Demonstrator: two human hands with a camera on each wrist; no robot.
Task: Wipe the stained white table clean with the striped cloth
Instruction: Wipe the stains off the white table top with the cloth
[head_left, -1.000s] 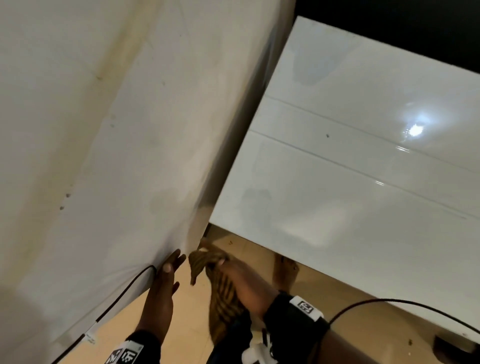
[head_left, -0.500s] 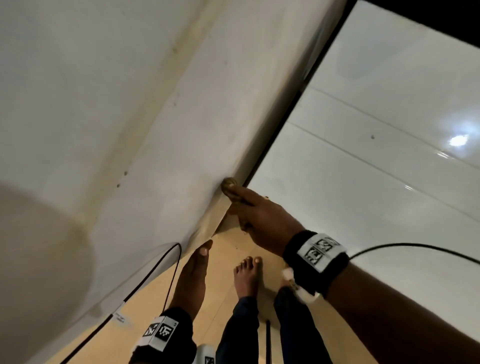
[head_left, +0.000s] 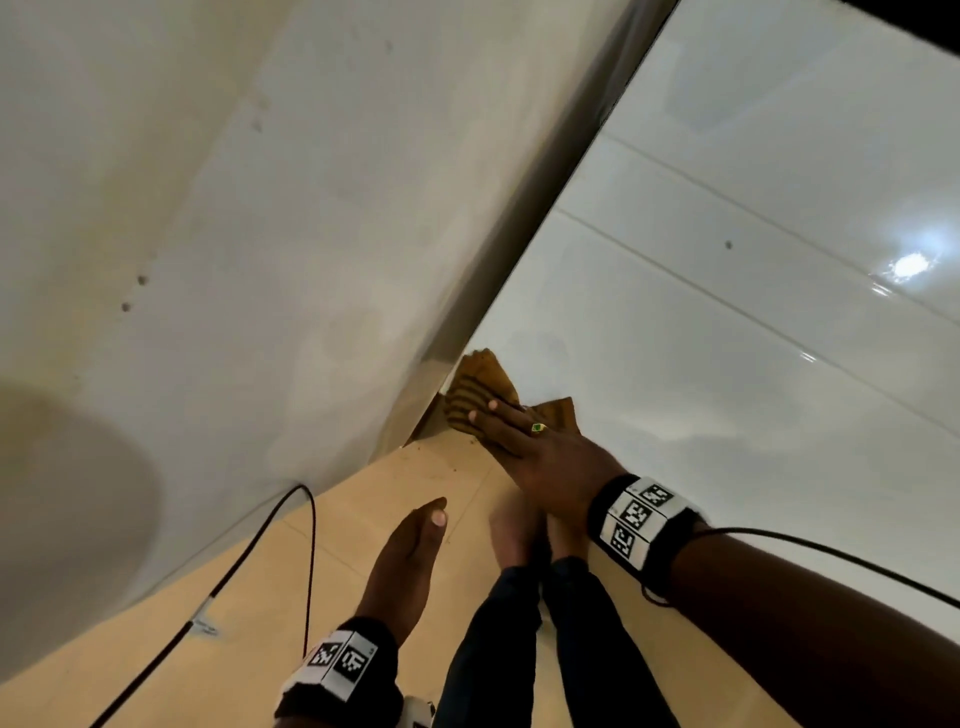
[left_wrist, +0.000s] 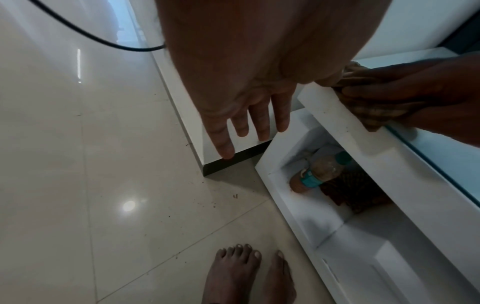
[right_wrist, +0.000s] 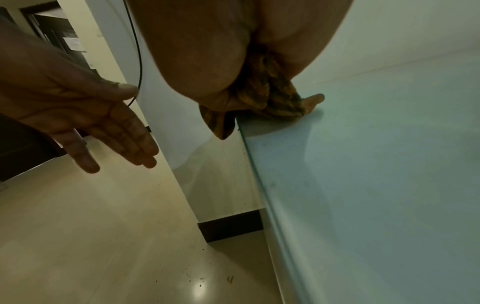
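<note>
The brown striped cloth (head_left: 483, 384) lies bunched on the near left corner of the glossy white table (head_left: 701, 415), right beside the wall. My right hand (head_left: 501, 418) lies over it with fingers stretched flat and presses it down. A flap of the cloth (right_wrist: 270, 98) hangs over the table's edge (right_wrist: 249, 164). From below, the cloth (left_wrist: 369, 117) shows under that hand at the rim. My left hand (head_left: 415, 540) hangs open over the floor and holds nothing; its fingers (left_wrist: 246, 127) are straight.
A pale wall (head_left: 260, 208) meets the table on the left. A black cable (head_left: 306, 545) loops down beside it. My bare feet (left_wrist: 246, 271) stand on the tan floor. A shelf under the table holds a bottle (left_wrist: 319, 170). A dark speck (head_left: 728, 244) sits further out on the tabletop.
My right hand came up from below the table's edge with the cloth and now presses it on the table's corner. My left hand has left the wall and hangs lower.
</note>
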